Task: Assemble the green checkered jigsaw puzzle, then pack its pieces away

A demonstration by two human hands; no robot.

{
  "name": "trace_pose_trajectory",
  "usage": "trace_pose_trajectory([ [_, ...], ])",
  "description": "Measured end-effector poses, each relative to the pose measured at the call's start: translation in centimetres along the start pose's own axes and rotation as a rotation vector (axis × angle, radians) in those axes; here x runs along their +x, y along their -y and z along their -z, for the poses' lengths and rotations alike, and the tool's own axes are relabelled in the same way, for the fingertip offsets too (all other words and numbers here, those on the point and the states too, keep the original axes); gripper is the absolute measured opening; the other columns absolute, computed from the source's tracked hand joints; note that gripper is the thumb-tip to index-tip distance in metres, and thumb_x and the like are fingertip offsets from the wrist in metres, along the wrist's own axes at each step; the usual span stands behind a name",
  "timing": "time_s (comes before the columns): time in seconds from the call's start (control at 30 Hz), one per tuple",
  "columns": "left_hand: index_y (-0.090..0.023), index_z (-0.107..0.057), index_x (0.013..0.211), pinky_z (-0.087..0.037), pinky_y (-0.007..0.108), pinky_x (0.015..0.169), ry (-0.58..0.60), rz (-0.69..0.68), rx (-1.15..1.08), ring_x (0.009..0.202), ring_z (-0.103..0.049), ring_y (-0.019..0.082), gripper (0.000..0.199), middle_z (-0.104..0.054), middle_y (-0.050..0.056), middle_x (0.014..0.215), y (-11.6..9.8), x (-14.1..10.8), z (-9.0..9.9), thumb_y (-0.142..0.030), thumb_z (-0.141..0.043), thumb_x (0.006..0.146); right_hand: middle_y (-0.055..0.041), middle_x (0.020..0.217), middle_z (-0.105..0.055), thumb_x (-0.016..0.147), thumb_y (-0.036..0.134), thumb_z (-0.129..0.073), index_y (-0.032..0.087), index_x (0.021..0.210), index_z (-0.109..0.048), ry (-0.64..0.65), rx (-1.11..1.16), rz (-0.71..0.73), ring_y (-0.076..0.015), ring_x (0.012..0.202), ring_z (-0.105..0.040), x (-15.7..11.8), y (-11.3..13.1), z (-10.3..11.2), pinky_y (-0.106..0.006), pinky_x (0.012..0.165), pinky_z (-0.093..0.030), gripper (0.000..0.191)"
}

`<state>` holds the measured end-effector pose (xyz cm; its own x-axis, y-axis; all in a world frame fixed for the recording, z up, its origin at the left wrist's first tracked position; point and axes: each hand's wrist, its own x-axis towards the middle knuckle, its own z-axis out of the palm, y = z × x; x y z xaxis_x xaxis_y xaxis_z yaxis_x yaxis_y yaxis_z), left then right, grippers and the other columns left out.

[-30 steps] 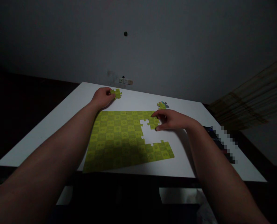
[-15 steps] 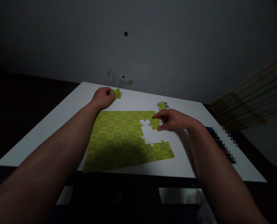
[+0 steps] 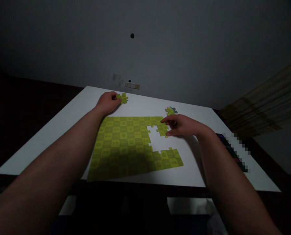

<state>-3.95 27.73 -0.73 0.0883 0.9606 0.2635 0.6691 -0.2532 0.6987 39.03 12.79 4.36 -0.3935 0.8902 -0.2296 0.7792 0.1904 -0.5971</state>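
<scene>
My left hand [image 3: 107, 103] pinches a lime-green jigsaw piece [image 3: 122, 98] by its edge, above the far end of the table. A large assembled section of lime-green checkered puzzle [image 3: 118, 150] lies flat in front of me, with a notched gap in its right side. My right hand [image 3: 183, 125] grips a second green piece [image 3: 162, 130] between thumb and forefinger, at the upper edge of that gap. Its fingers partly hide the piece. Just beyond my right hand sits a small heap of loose puzzle pieces [image 3: 170, 111].
The puzzle lies on a white table [image 3: 54, 140], which ends in a dark drop at the near edge. A blurred dark object [image 3: 230, 148] lies at the right edge. A wall with a switch panel [image 3: 132, 85] stands behind; a translucent curtain [image 3: 255, 111] hangs at right.
My right hand and its piece have shifted slightly to the right along the gap's upper edge. My left hand and its piece have barely moved.
</scene>
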Motion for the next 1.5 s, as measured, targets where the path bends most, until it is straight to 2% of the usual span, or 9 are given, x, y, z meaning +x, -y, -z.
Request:
trace_pose_trajectory([
  [0.33,-0.026,-0.074,0.087,-0.062,0.052,0.097,-0.004,0.002,0.001,0.101,-0.08,0.034,0.018,-0.08,0.01,0.091,-0.11,-0.06,0.03,-0.036,-0.084,0.098,-0.0079,0.103,-0.081,0.08,0.05,-0.107,0.025,0.143,-0.094,-0.003,-0.004,-0.027,-0.0293,0.092,-0.072,-0.21,0.38,0.21,-0.045,0.084,-0.059,0.069],
  [0.53,-0.026,-0.074,0.085,-0.062,0.053,0.098,-0.005,0.002,-0.026,0.105,-0.082,0.036,0.018,-0.08,0.01,0.093,0.05,0.0,-0.06,-0.034,-0.086,0.095,-0.0058,0.1,-0.08,0.08,0.049,-0.108,0.023,0.144,-0.092,0.009,-0.008,-0.017,-0.0271,0.09,-0.071,-0.27,0.35,0.29,-0.042,0.082,-0.057,0.071],
  [0.9,-0.026,-0.073,0.085,-0.062,0.051,0.095,-0.003,0.004,-0.016,0.103,-0.08,0.035,0.021,-0.078,0.009,0.09,0.03,0.03,0.01,-0.038,-0.088,0.093,-0.0085,0.105,-0.081,0.085,0.049,-0.103,0.023,0.141,-0.091,0.001,-0.011,-0.016,-0.0305,0.095,-0.074,-0.2,0.24,0.13,-0.046,0.086,-0.06,0.063],
  [1.17,-0.027,-0.071,0.082,-0.06,0.053,0.093,-0.004,-0.011,0.022,0.1,-0.079,0.035,0.022,-0.077,0.01,0.087,0.33,0.04,0.02,-0.039,-0.083,0.097,-0.0078,0.112,-0.078,0.082,0.056,-0.104,0.025,0.141,-0.081,0.014,0.005,0.004,-0.0287,0.097,-0.071,-0.29,0.75,0.21,-0.044,0.088,-0.06,0.071],
  [1.37,-0.026,-0.073,0.083,-0.06,0.053,0.094,-0.003,0.007,-0.017,0.104,-0.08,0.037,0.022,-0.077,0.01,0.087,0.25,-0.09,0.06,-0.04,-0.087,0.094,-0.0074,0.117,-0.078,0.076,0.055,-0.111,0.026,0.162,-0.078,0.035,-0.004,0.004,-0.0307,0.101,-0.072,-0.41,0.93,-0.01,-0.045,0.091,-0.06,0.096],
  [1.5,-0.026,-0.071,0.081,-0.06,0.053,0.094,0.005,0.01,-0.006,0.102,-0.079,0.036,0.022,-0.074,0.009,0.085,0.1,-0.12,0.11,-0.039,-0.085,0.093,-0.0089,0.124,-0.078,0.074,0.048,-0.113,0.027,0.156,-0.083,0.038,-0.055,0.017,-0.0314,0.105,-0.072,-0.22,1.01,-0.16,-0.045,0.094,-0.06,0.09],
])
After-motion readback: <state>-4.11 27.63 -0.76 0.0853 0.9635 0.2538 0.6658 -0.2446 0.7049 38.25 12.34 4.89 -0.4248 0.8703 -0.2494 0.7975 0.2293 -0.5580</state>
